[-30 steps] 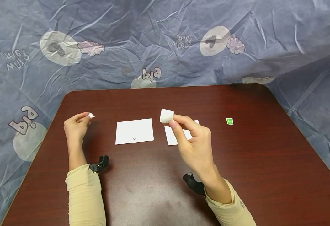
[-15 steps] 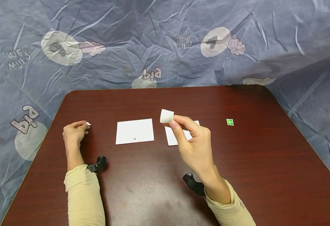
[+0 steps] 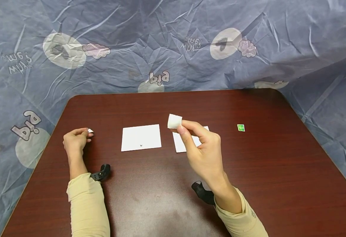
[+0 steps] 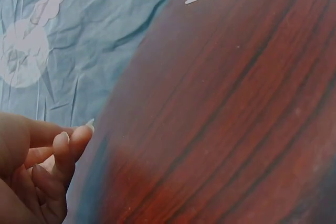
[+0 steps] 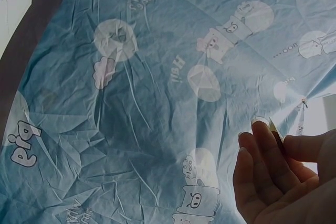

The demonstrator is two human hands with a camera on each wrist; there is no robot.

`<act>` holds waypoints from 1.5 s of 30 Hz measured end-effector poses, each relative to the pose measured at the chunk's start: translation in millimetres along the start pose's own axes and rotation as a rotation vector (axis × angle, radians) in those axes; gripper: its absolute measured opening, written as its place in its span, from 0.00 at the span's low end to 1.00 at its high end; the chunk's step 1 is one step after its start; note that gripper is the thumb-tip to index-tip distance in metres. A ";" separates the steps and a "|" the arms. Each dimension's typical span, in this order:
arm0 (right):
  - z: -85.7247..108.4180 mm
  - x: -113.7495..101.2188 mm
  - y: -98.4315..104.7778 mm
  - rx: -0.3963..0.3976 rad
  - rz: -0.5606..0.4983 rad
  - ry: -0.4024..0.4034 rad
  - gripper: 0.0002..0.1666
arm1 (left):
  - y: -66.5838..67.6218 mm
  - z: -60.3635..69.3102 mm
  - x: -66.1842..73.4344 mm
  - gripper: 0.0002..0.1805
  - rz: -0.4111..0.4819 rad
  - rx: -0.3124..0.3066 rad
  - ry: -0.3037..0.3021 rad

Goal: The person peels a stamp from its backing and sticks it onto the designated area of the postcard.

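Observation:
My right hand is raised over the table, pinching a small white square with a finely toothed edge, like the back of a postage stamp, between thumb and index finger. In the right wrist view it shows only as a thin edge at the fingertips. My left hand, at the table's left side, pinches a tiny pointed scrap of white paper; the fingers hide most of it. Between the hands lies a white rectangular paper with a small dark mark near its front edge. Another white paper lies partly hidden behind my right hand.
A small green square with a white border, like a stamp, lies on the table at the right. The brown wooden table has rounded back corners. Behind it hangs a wrinkled blue-grey printed cloth.
My left hand has drawn back toward me and a little left with the white scrap, then slowed. My right hand and its white square have stayed almost still.

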State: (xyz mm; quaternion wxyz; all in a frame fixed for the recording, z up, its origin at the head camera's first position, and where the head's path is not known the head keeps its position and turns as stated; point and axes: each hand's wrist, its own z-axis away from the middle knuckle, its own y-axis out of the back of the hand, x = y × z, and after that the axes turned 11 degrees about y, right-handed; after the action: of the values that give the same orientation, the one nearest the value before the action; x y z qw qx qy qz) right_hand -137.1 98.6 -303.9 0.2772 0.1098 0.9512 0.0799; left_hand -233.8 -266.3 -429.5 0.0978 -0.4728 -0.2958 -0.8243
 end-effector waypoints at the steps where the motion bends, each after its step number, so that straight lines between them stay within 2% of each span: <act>1: -0.1 -0.1 0.0 -0.001 -0.002 -0.001 0.07 | -0.1 -0.3 -0.6 0.19 0.001 0.001 -0.001; 4: -0.2 -0.5 0.0 -0.003 -0.008 -0.004 0.08 | 0.0 -1.5 -2.5 0.19 -0.022 0.010 -0.008; 10: 0.2 -1.7 -0.5 -0.013 -0.023 -0.019 0.07 | 0.1 -3.4 -5.9 0.19 -0.170 0.055 -0.024; 13: 0.7 -1.9 -0.7 -0.016 -0.025 -0.024 0.07 | 0.6 -2.5 -3.8 0.19 -0.189 0.094 -0.040; 15: 0.8 -1.7 -0.7 -0.016 -0.024 -0.024 0.07 | 0.9 -1.0 0.1 0.20 -0.161 0.108 -0.061; 18: 0.7 -1.2 -0.8 -0.014 -0.023 -0.025 0.07 | 0.4 4.1 10.0 0.21 -0.111 0.132 -0.132; 23: 1.7 -0.8 -1.1 -0.004 0.002 -0.032 0.07 | -3.6 23.8 33.0 0.19 -0.062 0.115 -0.334; 26: 2.0 -0.8 -1.1 0.003 0.015 -0.034 0.07 | -3.5 41.1 46.7 0.17 -0.016 0.053 -0.428; 34: 1.4 -0.4 -1.0 -0.020 0.013 -0.002 0.07 | -3.7 90.9 73.3 0.10 0.158 -0.095 -0.609; 37: 2.1 -0.9 -0.9 -0.038 0.014 -0.005 0.07 | -9.7 114.7 81.4 0.10 0.157 -0.150 -0.717; 40: 2.8 -1.4 -0.4 -0.054 0.012 -0.010 0.06 | -19.1 139.0 87.6 0.11 0.136 -0.241 -0.810; 45: 3.1 -2.6 0.0 -0.086 -0.014 -0.016 0.07 | -37.5 175.4 93.1 0.12 0.078 -0.455 -0.866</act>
State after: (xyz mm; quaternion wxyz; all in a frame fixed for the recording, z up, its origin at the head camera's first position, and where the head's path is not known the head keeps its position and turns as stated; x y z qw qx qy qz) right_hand -133.3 98.3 -305.1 0.2900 0.0916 0.9453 0.1179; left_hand -173.5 -123.2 -300.1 -0.1090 -0.7921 -0.1039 -0.5915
